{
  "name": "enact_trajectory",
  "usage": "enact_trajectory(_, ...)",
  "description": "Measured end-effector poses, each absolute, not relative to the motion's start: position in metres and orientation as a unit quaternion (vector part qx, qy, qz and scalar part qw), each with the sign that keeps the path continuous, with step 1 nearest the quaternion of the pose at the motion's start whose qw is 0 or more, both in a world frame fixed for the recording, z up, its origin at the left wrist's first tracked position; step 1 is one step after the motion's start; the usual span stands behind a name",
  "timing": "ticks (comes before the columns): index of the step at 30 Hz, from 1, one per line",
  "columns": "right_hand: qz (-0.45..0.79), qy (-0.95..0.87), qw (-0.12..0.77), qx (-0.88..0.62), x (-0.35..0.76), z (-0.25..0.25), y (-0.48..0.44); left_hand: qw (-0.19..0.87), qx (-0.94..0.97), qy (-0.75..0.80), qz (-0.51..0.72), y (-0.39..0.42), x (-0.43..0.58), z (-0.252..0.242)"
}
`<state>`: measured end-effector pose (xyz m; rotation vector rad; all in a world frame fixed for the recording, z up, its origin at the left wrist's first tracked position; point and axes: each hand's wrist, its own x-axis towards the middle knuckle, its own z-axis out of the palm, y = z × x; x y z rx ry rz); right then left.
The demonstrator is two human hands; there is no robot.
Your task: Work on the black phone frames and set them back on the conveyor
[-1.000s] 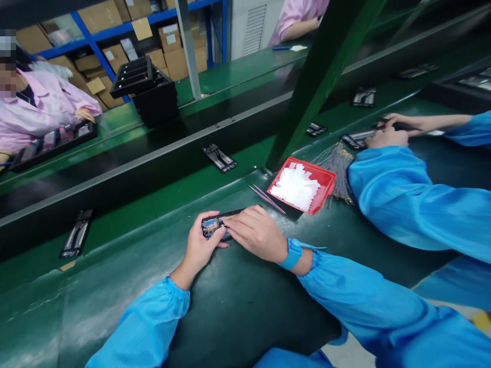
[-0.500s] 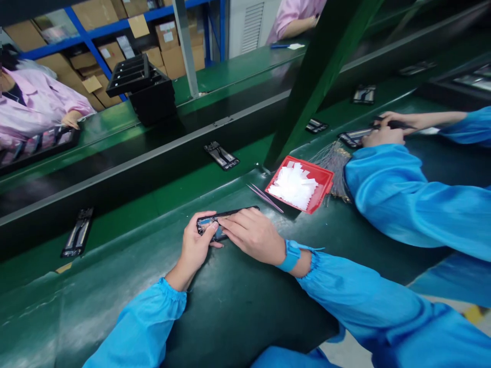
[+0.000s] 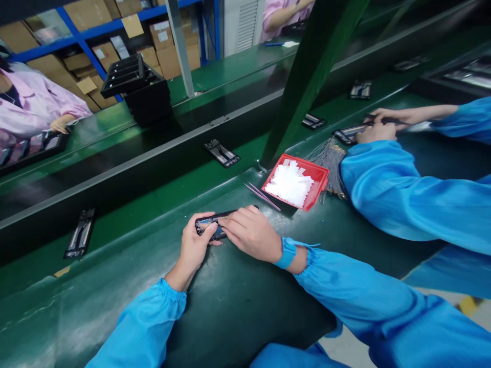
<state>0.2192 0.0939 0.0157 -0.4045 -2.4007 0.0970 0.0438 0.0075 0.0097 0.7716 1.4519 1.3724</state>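
**A:** Where is the phone frame?

**B:** The phone frame (image 3: 207,224) lies flat on the bench (image 3: 238,306), near its far edge. It is just short of the tweezers (image 3: 263,197) and the red tray (image 3: 320,176).

**A:** And the hands?

**B:** The left hand (image 3: 194,245) clasps the frame's left end, thumb on top. The right hand (image 3: 251,232) lies over it, fingers stretched out and pressing down.

**A:** Which step is that?

**B:** Pressing a small part into the frame, I'd judge. The next move calls for a steady hold and light, even fingertip pressure, so nothing slips.
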Motion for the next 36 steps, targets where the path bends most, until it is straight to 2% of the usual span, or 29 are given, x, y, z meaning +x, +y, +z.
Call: enact_trajectory(36, 0.041, -0.924, 0.346, -0.159, 0.2207, 0.0172, 0.0941, 0.464, 0.342, 0.589, 0.566, 0.0054, 0.045, 0.0067)
